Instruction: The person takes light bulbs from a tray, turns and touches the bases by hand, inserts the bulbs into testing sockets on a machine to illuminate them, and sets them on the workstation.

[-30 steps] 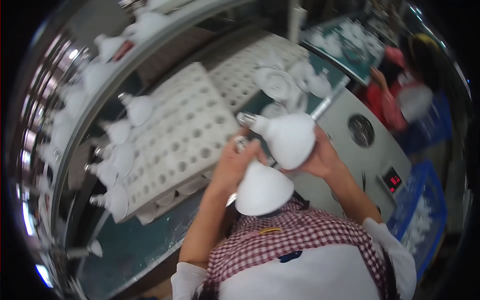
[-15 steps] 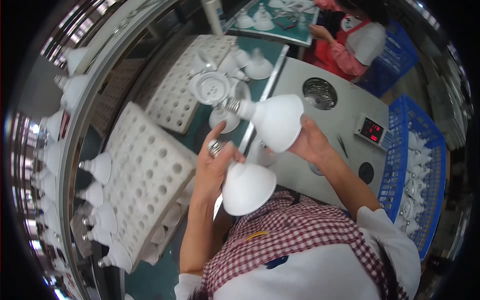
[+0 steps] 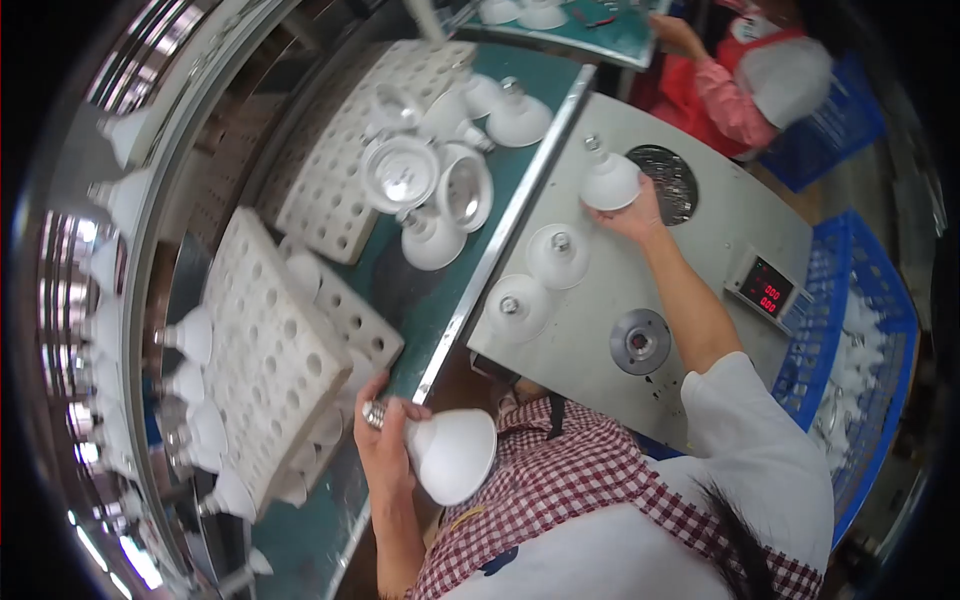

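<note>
Near my body, my left hand [image 3: 388,440] is closed around the neck of a white reflector bulb [image 3: 455,458], whose metal screw base pokes out past the fingers. My right hand [image 3: 638,212] reaches out over the grey worktop and grips the wide rim of another reflector bulb [image 3: 608,182]. That bulb is upright, screw base on top, beside a round dark opening [image 3: 668,185]. I cannot tell whether it touches the worktop. Two more reflector bulbs [image 3: 558,257] stand rim down on the worktop, closer to me.
A digital meter [image 3: 768,287] with red figures and a round metal fixture [image 3: 640,342] are on the worktop. Several bulb housings [image 3: 400,172] cluster on the green bench left. Foam hole trays [image 3: 270,345] stand further left. A blue basket [image 3: 850,400] holds bulbs; a co-worker [image 3: 720,90] sits opposite.
My right hand has carried its bulb forward over the grey worktop, away from the other bulb. My left hand has drawn back toward my body with its bulb. The meter's figures have changed.
</note>
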{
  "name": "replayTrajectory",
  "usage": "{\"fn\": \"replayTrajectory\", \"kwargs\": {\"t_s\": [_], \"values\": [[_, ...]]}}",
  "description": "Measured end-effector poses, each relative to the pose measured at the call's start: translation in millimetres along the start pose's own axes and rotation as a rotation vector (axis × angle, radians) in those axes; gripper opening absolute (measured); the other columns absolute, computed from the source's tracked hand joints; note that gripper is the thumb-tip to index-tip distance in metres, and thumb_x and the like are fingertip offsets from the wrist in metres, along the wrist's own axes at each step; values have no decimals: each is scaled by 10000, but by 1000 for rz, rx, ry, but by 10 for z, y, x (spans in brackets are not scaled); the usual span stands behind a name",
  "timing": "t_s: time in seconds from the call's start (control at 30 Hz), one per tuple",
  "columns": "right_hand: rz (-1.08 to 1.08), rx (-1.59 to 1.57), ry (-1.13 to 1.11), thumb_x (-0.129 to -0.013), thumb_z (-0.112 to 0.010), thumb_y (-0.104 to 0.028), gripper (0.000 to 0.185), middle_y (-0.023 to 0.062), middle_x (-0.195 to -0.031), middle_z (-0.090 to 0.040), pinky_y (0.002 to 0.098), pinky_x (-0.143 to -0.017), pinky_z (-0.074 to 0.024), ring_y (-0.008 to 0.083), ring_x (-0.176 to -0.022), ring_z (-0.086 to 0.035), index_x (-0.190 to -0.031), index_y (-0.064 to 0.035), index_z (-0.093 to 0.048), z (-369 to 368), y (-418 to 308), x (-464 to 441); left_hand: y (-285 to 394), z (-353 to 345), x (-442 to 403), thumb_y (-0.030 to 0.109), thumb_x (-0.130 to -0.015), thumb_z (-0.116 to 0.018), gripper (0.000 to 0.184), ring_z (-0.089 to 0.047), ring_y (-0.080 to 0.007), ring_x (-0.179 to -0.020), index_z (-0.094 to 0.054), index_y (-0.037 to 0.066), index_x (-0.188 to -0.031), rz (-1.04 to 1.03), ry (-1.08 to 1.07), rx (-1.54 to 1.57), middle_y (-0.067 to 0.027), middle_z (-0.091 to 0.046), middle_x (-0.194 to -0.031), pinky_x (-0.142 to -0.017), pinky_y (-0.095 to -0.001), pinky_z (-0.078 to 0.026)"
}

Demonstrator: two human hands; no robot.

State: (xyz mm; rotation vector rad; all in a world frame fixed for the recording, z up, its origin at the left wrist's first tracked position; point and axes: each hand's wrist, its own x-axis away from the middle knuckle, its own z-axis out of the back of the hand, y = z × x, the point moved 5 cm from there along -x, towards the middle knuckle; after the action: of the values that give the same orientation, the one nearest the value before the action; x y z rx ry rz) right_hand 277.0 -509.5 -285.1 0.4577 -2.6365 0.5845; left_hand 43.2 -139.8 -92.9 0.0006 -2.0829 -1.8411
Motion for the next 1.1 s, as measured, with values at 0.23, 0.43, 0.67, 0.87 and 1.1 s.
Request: {"fn": "replayTrajectory", "kwargs": {"t_s": [0.23,0.43,0.67,0.87,1.1], "values": [[4,674,471,-745,-646,-218,635,195,-1071,-485,313,-710,-507,276,-941,-536,-1203,65,-309,407,-101,-430,423,-37,-215,150,-848,-503,393,-523,-105,-635,-353,-23,-1168,-185,169,56,-68,-557,-690,-584,-221,-425],[727,1236,6,-840,-511,-151,401,117,-965,-531,235,-628,-483,159,-796,-562,-1181,10,-375,-1440,365,989,566,-137,-353,148,-837,-542,386,-531,-137,-659,-359,-14,-1137,-344,84,369,-49,-518,-679,-641,-257,-434],[323,749,-533,-474,-809,-406,1213,96,-1297,-255,345,-948,-318,218,-1176,-335,-1350,-68,-41,-2072,2046,1873,612,-186,-422,183,-869,-485,330,-527,-166,-692,-351,10,-1115,-453,62,457,-60,-501,-682,-684,-313,-464],[132,511,-519,-592,-745,-369,1040,80,-1297,-296,392,-966,-322,245,-1185,-339,-1350,-120,-76,-2152,2162,1968,767,71,-355,208,-875,-328,453,-493,-160,-873,-220,13,-1269,-516,-143,-76,-123,-498,-1011,-746,-283,-422],[249,423,-349,-762,-541,-399,697,128,-1302,-328,585,-903,-326,311,-1170,-365,-1304,-82,-237,-1456,1278,2172,1518,3152,-1617,399,-606,-737,773,-488,-321,-971,-428,-131,-1077,-744,1134,-965,-277,-497,-1034,-836,-387,-373]]}}
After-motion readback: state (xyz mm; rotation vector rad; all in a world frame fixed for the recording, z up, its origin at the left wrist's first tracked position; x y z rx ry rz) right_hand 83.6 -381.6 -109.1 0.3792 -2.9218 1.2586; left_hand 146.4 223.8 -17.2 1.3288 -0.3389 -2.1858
